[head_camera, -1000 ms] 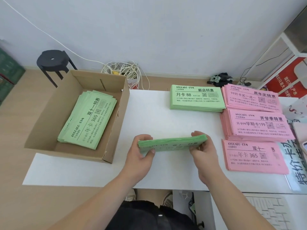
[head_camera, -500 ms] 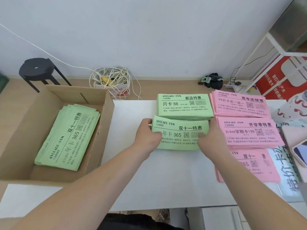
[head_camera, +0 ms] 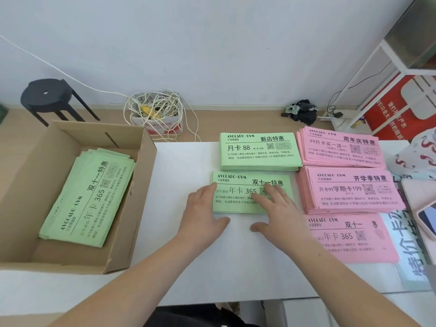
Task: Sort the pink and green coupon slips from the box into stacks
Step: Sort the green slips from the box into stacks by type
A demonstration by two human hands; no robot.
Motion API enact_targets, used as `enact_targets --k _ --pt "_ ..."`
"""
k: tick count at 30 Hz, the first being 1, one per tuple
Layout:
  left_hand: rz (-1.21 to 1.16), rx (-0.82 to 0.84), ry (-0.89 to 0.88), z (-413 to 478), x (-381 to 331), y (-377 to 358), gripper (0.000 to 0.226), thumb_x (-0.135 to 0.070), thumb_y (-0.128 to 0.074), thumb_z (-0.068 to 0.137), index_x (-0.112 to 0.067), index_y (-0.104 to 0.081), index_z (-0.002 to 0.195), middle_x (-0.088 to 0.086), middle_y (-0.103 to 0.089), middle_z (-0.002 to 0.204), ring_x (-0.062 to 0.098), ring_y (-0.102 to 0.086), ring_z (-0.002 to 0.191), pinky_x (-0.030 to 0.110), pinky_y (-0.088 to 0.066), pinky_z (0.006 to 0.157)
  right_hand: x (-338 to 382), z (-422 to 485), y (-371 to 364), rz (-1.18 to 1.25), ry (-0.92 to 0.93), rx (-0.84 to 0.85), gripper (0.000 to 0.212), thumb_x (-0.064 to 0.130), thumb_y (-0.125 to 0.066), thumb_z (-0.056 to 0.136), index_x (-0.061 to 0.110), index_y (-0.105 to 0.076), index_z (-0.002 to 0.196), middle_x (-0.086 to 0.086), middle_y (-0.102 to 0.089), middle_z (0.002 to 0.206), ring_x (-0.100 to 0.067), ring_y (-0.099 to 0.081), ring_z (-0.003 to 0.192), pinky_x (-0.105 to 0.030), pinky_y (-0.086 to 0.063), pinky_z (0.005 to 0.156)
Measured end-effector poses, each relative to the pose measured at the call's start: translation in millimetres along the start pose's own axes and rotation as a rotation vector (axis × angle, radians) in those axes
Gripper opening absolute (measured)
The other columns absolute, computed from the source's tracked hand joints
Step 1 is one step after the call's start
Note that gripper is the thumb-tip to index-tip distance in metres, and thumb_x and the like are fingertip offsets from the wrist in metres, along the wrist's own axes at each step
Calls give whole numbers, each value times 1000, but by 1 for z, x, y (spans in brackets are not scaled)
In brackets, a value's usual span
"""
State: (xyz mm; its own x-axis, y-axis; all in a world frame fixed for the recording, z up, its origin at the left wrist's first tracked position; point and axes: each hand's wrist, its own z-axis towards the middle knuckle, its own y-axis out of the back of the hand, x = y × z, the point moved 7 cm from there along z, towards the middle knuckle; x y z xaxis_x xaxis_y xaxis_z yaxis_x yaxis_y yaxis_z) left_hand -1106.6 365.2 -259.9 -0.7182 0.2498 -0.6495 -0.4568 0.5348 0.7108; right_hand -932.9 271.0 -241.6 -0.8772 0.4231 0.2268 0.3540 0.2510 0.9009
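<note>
A green slip stack (head_camera: 238, 182) lies flat on the white table (head_camera: 179, 175), just in front of another green stack (head_camera: 259, 151). My left hand (head_camera: 204, 212) rests with straight fingers on its left edge. My right hand (head_camera: 274, 213) lies flat over its right half. Three pink stacks sit to the right: a far one (head_camera: 339, 147), a middle one (head_camera: 351, 192) and a near one (head_camera: 349, 239). The cardboard box (head_camera: 30, 166) at the left holds more green slips (head_camera: 89, 197).
A black stool (head_camera: 47, 97) and a small box of tangled white cables (head_camera: 155, 114) stand on the floor behind the table. A white shelf frame (head_camera: 387, 62) and red sign stand at the right. A phone (head_camera: 427, 218) and a printed sheet lie at the table's right edge.
The green stack, held upright on its edge between both hands, was laid flat in front of the far green stack. Both hands have let go and now rest flat on it.
</note>
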Motion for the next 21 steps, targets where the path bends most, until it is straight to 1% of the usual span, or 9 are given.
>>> enact_targets --k 3,6,10,14,15,17,18,19,21 --pt "-5 -53 -28 4 -1 -1 81 -25 -78 83 -19 -39 153 -4 -46 147 18 -37 128 21 -30 110 -9 6 7 -1 31 -87 52 44 -66 96 41 -50 146 6 -27 166 -19 -18 155 -38 -29 120" --pt "-17 -61 -24 7 -5 -3 74 -23 -77 84 -19 -44 150 -5 -50 143 18 -41 126 15 -27 98 -14 7 12 -44 5 -122 44 43 -65 96 39 -57 139 8 -37 159 -16 -28 150 -38 -42 109" --pt "-40 -56 -16 11 -8 -8 69 -21 -77 84 -19 -47 147 -5 -53 140 20 -45 123 19 -32 98 -16 3 14 -97 -35 -122 39 40 -61 98 37 -58 137 9 -40 155 -15 -31 146 -37 -45 102" --pt "-162 -18 37 6 -8 -4 66 -15 -76 84 -22 -51 145 -5 -60 133 18 -59 117 35 -48 103 -5 -1 20 -155 -56 -112 39 38 -58 100 37 -55 139 9 -41 153 -16 -33 144 -36 -46 100" --pt "-187 1 40 1 -9 -1 66 -15 -76 84 -23 -51 145 -6 -60 134 16 -60 118 36 -49 104 1 -2 22 -152 -52 -107 40 39 -57 101 37 -54 140 10 -42 152 -16 -35 143 -36 -46 100" --pt "-195 -2 7 -15 -13 13 62 -17 -75 87 -22 -52 145 -8 -56 141 11 -56 124 32 -47 108 21 -3 30 -92 -25 -127 39 42 -56 101 35 -56 138 11 -47 146 -16 -40 139 -36 -47 99" --pt "-209 -19 -14 -25 -16 23 58 -19 -75 89 -22 -53 143 -10 -55 141 9 -56 124 30 -47 107 34 -3 34 -41 -2 -146 38 44 -56 100 34 -58 137 12 -51 143 -16 -44 136 -36 -48 98" --pt "-255 -32 -26 -37 -18 36 53 -19 -74 90 -24 -56 139 -12 -57 137 7 -58 120 27 -49 105 49 -2 39 17 21 -159 37 45 -56 100 34 -60 135 13 -54 139 -15 -48 133 -36 -49 96" --pt "-405 -40 -23 -60 -18 65 40 -18 -73 91 -32 -63 128 -16 -64 123 1 -65 106 19 -54 93 82 1 47 160 60 -175 36 46 -57 99 36 -61 133 15 -58 136 -12 -53 129 -36 -49 98"
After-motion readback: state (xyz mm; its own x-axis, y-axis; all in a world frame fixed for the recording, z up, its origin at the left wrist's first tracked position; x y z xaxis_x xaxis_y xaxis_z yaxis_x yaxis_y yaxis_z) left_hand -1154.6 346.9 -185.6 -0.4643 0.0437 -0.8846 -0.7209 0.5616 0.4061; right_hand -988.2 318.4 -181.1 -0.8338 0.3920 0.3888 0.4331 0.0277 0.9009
